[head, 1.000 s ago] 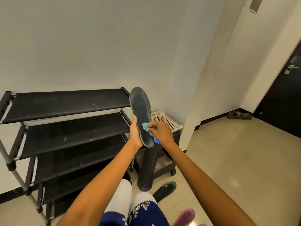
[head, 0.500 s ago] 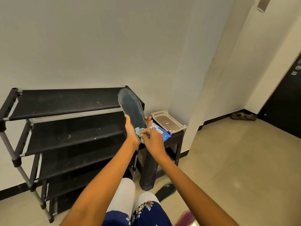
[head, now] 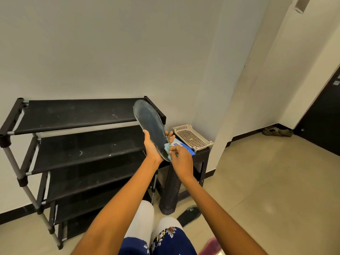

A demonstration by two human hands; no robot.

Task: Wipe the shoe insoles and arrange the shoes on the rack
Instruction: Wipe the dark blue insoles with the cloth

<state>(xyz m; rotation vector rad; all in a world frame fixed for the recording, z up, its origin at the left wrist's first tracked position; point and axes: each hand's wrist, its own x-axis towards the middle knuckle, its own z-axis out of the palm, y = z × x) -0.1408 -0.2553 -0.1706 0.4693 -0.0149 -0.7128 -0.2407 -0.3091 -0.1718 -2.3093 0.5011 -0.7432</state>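
Insole (head: 150, 126) held up in front of the rack (head: 77, 115), heel end clamped in left hand (head: 151, 147); right hand (head: 181, 158) pinching cloth (head: 167, 147) against it. Looks light and bendy, so best gripped low, near the heel.

Rack at nine, stool at three

The shoe rack (head: 77, 144) stands against the wall at nine o'clock. Just beside it at three o'clock is a small stool (head: 184, 173), with a perforated tray (head: 192, 138) on its surface. The insole (head: 150, 126) is held up tilted in front of the rack's right end, the left hand (head: 151, 146) under it, the right hand (head: 181, 157) at its near end with a cloth (head: 167, 147) between. A second insole (head: 189, 215) lies on the floor at six o'clock from the stool
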